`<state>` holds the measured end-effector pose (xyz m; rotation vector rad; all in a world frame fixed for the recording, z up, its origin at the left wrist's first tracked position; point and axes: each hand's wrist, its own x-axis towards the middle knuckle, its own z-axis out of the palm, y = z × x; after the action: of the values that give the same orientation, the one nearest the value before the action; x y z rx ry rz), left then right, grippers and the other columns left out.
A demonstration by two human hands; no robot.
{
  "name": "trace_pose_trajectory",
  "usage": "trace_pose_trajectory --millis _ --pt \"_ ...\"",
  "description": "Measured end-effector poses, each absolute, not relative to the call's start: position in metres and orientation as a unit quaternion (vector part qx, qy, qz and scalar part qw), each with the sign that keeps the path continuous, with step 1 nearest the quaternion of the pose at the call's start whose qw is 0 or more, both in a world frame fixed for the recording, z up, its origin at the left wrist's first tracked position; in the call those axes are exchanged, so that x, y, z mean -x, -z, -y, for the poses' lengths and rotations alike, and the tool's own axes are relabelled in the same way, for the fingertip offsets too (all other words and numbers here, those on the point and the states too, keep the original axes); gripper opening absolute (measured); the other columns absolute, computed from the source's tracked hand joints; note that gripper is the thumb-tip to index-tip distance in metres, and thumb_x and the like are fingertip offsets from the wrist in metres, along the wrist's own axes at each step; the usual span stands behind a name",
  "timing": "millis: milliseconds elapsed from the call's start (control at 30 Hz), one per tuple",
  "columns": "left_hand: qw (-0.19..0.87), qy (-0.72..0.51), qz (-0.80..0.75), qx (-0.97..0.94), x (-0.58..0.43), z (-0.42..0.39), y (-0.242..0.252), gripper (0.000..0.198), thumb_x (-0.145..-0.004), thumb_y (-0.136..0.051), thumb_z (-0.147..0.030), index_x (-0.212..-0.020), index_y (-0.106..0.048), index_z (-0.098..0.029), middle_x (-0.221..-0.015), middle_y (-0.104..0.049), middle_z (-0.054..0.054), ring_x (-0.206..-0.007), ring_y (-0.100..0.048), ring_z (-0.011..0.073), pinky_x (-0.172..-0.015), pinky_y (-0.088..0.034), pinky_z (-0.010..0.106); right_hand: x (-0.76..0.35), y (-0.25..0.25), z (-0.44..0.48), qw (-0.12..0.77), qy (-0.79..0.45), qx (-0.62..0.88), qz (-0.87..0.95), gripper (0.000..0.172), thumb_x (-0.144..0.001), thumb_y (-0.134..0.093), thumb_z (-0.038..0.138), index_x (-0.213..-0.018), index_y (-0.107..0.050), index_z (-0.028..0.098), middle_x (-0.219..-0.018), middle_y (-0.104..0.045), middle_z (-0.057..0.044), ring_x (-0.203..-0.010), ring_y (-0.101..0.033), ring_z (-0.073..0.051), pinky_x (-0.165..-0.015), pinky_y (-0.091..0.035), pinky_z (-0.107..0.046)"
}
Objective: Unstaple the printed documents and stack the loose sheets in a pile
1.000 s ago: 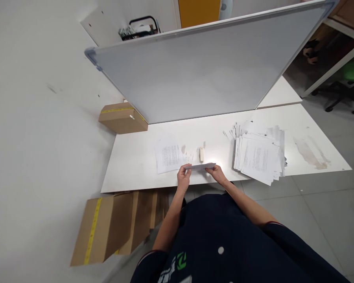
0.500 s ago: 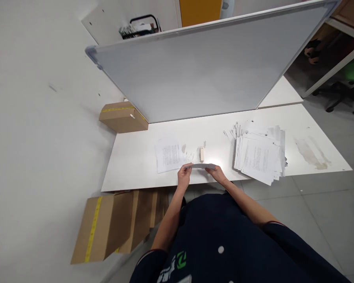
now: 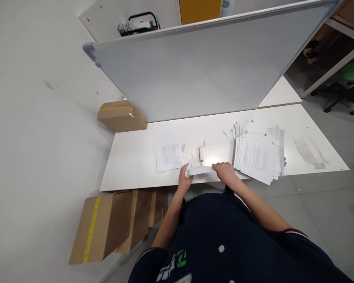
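Observation:
White folded paper [image 3: 200, 170] spans the gap between my hands over the desk's front edge. My right hand [image 3: 225, 173] pinches its right end. At the other end my left hand [image 3: 185, 179] has thumb and fingers apart, with the paper's left end between or against them. A small cream-coloured block-like object [image 3: 201, 154] lies on the desk just beyond the paper. Printed sheets [image 3: 168, 155] lie flat to the left. A thick, uneven stack of printed papers [image 3: 257, 157] is on the right.
A large whiteboard [image 3: 177, 74] stands along the back of the white desk [image 3: 129, 165]. One cardboard box [image 3: 122, 118] sits at the desk's back left corner; several more boxes [image 3: 100, 228] are below the left front edge. A green chair [image 3: 348, 84] is far right.
My right hand has turned and moved slightly right, now with its back up. The paper shows a broader white face, and the fingers of my left hand have opened at its left end.

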<state>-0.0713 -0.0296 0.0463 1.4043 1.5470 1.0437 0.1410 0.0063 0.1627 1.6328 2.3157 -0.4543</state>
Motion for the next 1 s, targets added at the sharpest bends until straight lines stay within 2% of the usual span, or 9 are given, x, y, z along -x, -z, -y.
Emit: trace_pose_trajectory --millis 167,333,500,633,800,1000 --pt "0.342 -0.368 -0.606 -0.616 0.069 0.032 -0.023 0.041 -0.066 -0.052 -0.004 -0.101 -0.06 -0.024 -0.109 -0.057 0.006 -0.107 -0.049 0.0209 -0.095 -0.037 0.042 -0.131 -0.138 0.0 0.163 0.149 -0.56 -0.799 0.022 -0.078 -0.042 0.004 -0.085 -0.059 0.014 -0.084 -0.063 -0.012 -0.08 -0.057 -0.021 -0.063 -0.033 -0.028" --pt "0.344 -0.36 -0.613 -0.614 0.07 0.034 -0.013 0.039 -0.066 -0.047 0.0 -0.092 -0.064 -0.023 -0.101 -0.062 0.005 -0.099 -0.054 0.0192 -0.091 -0.04 0.04 -0.128 -0.13 0.003 0.15 0.153 -0.567 -0.795 0.02 -0.078 -0.044 0.004 -0.085 -0.059 0.013 -0.084 -0.062 -0.013 -0.082 -0.056 -0.023 -0.065 -0.034 -0.03" --pt "0.347 -0.362 -0.627 -0.597 0.071 0.03 -0.02 0.029 -0.069 -0.05 -0.007 -0.09 -0.065 -0.022 -0.095 -0.064 0.006 -0.095 -0.056 0.0212 -0.088 -0.041 0.042 -0.131 -0.129 0.0 0.114 0.193 -0.568 -0.792 0.02 -0.078 -0.043 0.004 -0.087 -0.058 0.014 -0.085 -0.061 -0.013 -0.083 -0.055 -0.023 -0.066 -0.034 -0.03" --pt "0.351 -0.372 -0.639 -0.575 0.073 0.023 -0.033 0.016 -0.075 -0.052 -0.023 -0.086 -0.064 -0.022 -0.092 -0.064 0.006 -0.094 -0.056 0.0211 -0.088 -0.041 0.041 -0.14 -0.13 -0.002 0.047 0.249 -0.574 -0.778 0.021 -0.081 -0.041 0.01 -0.093 -0.057 0.018 -0.088 -0.061 -0.011 -0.086 -0.054 -0.022 -0.069 -0.034 -0.03" --pt "0.362 -0.387 -0.67 -0.52 0.073 0.017 -0.045 0.024 -0.076 -0.051 -0.037 -0.087 -0.063 -0.019 -0.091 -0.063 0.007 -0.091 -0.057 0.0205 -0.085 -0.042 0.038 -0.157 -0.108 -0.003 -0.054 0.353 -0.622 -0.696 0.023 -0.084 -0.039 0.028 -0.087 -0.061 0.02 -0.081 -0.064 -0.007 -0.076 -0.057 -0.02 -0.062 -0.036 -0.027" --pt "0.422 -0.367 -0.678 -0.477 0.062 0.015 -0.033 0.034 -0.073 -0.056 -0.032 -0.104 -0.059 -0.018 -0.088 -0.065 0.008 -0.081 -0.06 0.0168 -0.074 -0.047 0.032 -0.167 -0.058 0.016 -0.13 0.507 -0.662 -0.536 0.017 -0.072 -0.055 0.029 -0.074 -0.065 0.015 -0.063 -0.066 -0.006 -0.055 -0.059 -0.018 -0.051 -0.043 -0.027"
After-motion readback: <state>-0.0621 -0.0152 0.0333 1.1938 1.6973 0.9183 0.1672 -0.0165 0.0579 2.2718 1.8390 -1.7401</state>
